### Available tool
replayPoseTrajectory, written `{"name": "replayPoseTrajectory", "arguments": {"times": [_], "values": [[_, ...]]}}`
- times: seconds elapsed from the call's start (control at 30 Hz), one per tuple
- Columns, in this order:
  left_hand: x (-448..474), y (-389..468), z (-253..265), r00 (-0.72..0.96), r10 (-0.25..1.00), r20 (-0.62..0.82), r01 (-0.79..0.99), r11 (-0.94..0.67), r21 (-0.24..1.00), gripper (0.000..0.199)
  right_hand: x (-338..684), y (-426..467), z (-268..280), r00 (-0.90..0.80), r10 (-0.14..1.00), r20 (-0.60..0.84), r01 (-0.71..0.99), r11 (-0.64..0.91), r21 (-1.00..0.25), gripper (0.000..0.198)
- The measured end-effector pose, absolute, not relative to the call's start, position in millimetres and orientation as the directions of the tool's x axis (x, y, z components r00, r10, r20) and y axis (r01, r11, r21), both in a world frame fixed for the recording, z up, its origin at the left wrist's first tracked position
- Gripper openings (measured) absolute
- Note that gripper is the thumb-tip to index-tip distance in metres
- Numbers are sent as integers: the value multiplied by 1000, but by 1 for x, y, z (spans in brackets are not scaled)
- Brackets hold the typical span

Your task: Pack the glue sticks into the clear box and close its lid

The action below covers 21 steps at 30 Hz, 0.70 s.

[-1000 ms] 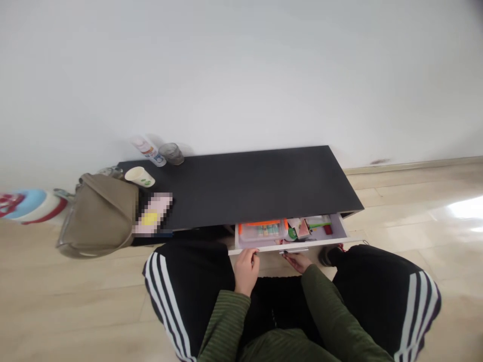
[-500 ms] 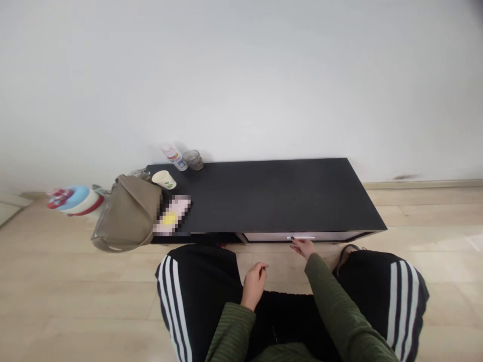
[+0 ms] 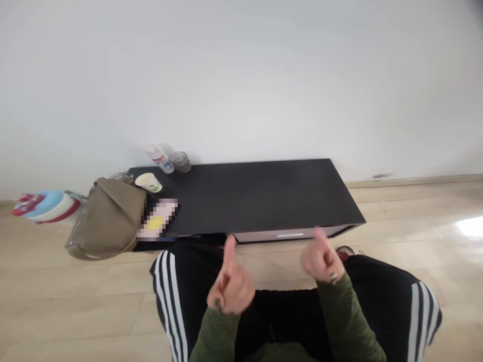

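My left hand (image 3: 234, 285) is raised over my lap, its fingers curled into a fist and the thumb pointing up, with nothing in it. Just right of it, my right hand (image 3: 320, 259) makes the same closed thumb-up shape and is also bare of any object. Both are in front of a low black cabinet (image 3: 256, 196). A white drawer front (image 3: 260, 236) with a silver handle (image 3: 290, 235) faces me, pushed in and close to the right hand but not gripped.
On the cabinet's left end are a taupe handbag (image 3: 113, 216), a paper cup (image 3: 149, 182), a spray can (image 3: 160, 158), a glass (image 3: 180, 162) and a blurred-out pink item (image 3: 158, 218). A blue, white and red container (image 3: 49, 206) is beside the bag. A wall stands behind.
My right hand has left the drawer handle and drawn back. Both hands have formed fists with raised thumbs. The view has turned a little to the right.
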State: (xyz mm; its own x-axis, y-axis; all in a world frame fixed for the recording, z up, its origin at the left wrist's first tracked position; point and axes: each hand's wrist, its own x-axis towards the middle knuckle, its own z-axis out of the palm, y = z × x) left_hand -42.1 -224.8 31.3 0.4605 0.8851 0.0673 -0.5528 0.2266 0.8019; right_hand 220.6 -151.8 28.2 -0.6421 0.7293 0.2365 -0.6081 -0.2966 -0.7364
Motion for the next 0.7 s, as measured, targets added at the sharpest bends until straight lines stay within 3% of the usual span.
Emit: {"name": "replayPoseTrajectory", "arguments": {"times": [0.03, 0.1, 0.2, 0.37, 0.47, 0.5, 0.57, 0.63, 0.7], "values": [[-37, -214, 37, 288, 955, 75, -666, 143, 732, 74, 221, -150, 40, -473, 839, 268, -757, -232, -611, 85], [-23, -190, 47, 25, 1000, 13, -775, 11, 632, 67, 214, -142, 54, -215, 964, 156, -896, -131, -425, 83], [-6, -168, 54, -5, 1000, -15, -824, 5, 566, 66, 203, -131, 55, -170, 985, 20, -941, -156, -302, 79], [-13, -182, 48, 14, 999, -37, -849, 32, 527, 74, 208, -129, 17, -237, 970, -53, -909, -241, -341, 70], [-38, -198, 48, -107, 990, -90, -766, -24, 643, 68, 211, -125, -30, -238, 931, -278, -803, -349, -482, 57], [-49, -204, 50, -202, 974, -103, -705, -71, 706, 64, 211, -124, -49, -216, 882, -419, -735, -429, -525, 47], [-75, -215, 54, -436, 894, -98, -478, -138, 867, 51, 209, -120, -87, -84, 682, -727, -562, -635, -530, 23], [-104, -228, 57, -635, 772, 18, -68, -80, 994, 33, 207, -118, -121, -24, 607, -794, -510, -691, -512, 9], [-128, -240, 55, -694, 677, 246, 416, 98, 904, 31, 206, -115, -146, 15, 579, -815, -476, -713, -515, 11]]}}
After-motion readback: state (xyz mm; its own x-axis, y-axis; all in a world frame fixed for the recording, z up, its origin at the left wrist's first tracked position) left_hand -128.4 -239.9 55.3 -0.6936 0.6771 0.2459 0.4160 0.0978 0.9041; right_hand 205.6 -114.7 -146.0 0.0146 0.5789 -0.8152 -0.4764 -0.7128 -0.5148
